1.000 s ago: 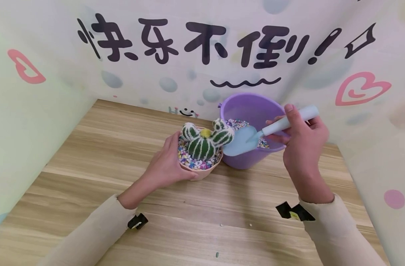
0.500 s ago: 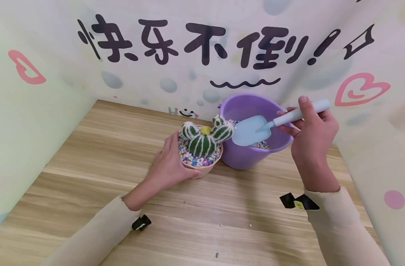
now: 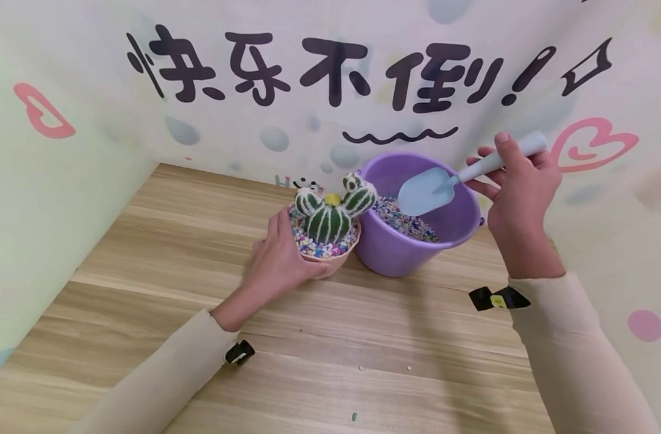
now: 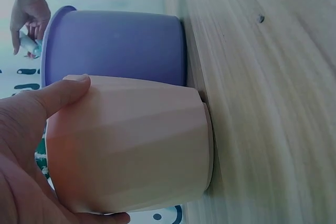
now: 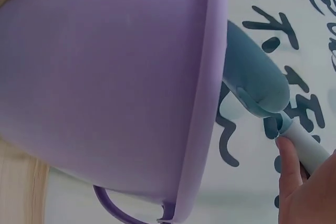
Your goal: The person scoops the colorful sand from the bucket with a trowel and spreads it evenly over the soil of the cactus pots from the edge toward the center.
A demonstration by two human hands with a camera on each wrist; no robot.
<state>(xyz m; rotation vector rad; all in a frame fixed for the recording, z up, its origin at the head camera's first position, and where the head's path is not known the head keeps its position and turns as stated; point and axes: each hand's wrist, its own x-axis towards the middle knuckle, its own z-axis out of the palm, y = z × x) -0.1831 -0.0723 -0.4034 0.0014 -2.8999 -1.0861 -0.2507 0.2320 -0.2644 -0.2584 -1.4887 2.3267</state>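
Note:
My right hand (image 3: 525,196) grips the handle of a pale blue garden trowel (image 3: 428,190). Its blade hangs over the mouth of a purple bucket (image 3: 392,253), with small multicoloured pebbles (image 3: 403,222) inside. Beside the bucket, my left hand (image 3: 278,256) holds a pale pink pot (image 3: 335,262) by its side. From the pot rises a green-and-white toy cactus (image 3: 327,226) with a yellow top, set in coloured pebbles. The left wrist view shows the thumb across the faceted pot (image 4: 131,145). In the right wrist view, the trowel (image 5: 257,74) is partly behind the bucket's rim.
Pot and bucket stand close together on a wood-grain table (image 3: 200,241), near the back wall sheet (image 3: 243,144) with black lettering. A few stray pebbles (image 3: 354,416) lie toward the front. A curved purple handle (image 5: 107,203) hangs at the bucket's side.
My right hand has moved up and to the right with the trowel, drawing its blade away from the cactus pot. The left hand and pot have shifted slightly toward the back.

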